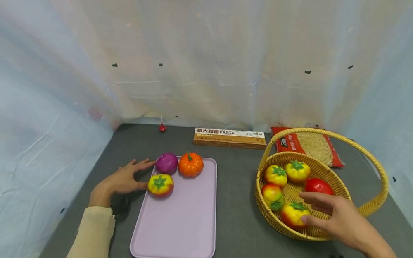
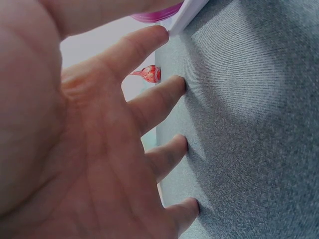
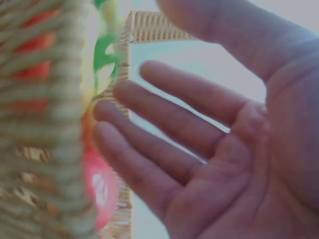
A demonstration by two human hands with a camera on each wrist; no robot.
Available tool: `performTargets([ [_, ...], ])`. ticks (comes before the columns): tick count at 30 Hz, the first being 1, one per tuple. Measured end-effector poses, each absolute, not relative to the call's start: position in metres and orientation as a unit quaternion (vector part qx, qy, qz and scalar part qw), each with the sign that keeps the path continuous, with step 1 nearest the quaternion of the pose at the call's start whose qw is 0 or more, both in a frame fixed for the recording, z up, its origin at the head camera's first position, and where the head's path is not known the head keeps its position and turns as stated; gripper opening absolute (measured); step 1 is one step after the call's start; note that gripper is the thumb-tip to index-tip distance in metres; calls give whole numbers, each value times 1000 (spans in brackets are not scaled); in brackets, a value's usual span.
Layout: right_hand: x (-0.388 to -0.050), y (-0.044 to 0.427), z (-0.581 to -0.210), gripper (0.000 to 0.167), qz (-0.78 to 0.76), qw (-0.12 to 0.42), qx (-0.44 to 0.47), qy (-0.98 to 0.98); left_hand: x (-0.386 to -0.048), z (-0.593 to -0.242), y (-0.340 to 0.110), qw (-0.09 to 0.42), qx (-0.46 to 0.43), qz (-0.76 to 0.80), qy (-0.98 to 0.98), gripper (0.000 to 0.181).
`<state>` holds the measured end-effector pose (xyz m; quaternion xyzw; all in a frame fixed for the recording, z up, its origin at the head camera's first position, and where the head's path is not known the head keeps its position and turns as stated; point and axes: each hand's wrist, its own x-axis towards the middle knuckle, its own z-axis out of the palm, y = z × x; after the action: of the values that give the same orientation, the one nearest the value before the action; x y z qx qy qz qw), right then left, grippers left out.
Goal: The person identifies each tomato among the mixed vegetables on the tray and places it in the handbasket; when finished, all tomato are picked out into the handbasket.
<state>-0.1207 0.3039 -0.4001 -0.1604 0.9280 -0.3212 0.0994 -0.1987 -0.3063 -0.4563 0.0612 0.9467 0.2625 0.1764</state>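
My left hand [image 1: 125,178] rests by the lilac tray [image 1: 177,234] at its left edge, fingers spread. Its index fingertip is close to a purple onion [image 1: 167,163], its thumb close to a yellow-red tomato-like fruit [image 1: 161,185]; contact is hard to tell. An orange pumpkin [image 1: 190,164] sits on the tray next to the onion. Over the right side of the wicker basket [image 1: 322,167] my right hand [image 1: 345,219] is held with fingers extended. Its thumb tip is at another yellow-red fruit [image 1: 294,215] inside. The right wrist view shows nothing in the palm.
More yellow-red fruits [image 1: 276,176] and a red one [image 1: 319,186] lie in the basket, beneath its tall arched handle [image 1: 376,162]. Behind are a pasta box [image 1: 230,138], a red pasta bag [image 1: 314,147] and a small red item [image 1: 162,127] near the curtain.
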Motion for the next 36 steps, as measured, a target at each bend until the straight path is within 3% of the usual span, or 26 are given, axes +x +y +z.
performTargets([
  [8,-124,278,-386,48,-367,9,-180,913,-198,-458,-306,176,62,261,947,86],
  [14,-137,240,-387,56,-433,-9,-250,866,-199,-458,-307,174,62,256,949,85],
  [19,-149,193,-391,60,-483,7,-291,826,-198,-457,-307,175,59,257,949,86],
  [28,-167,101,-407,59,-537,85,-355,761,-199,-459,-308,172,64,253,950,86],
  [36,-189,43,-422,55,-552,94,-377,738,-200,-459,-306,172,58,257,949,85],
])
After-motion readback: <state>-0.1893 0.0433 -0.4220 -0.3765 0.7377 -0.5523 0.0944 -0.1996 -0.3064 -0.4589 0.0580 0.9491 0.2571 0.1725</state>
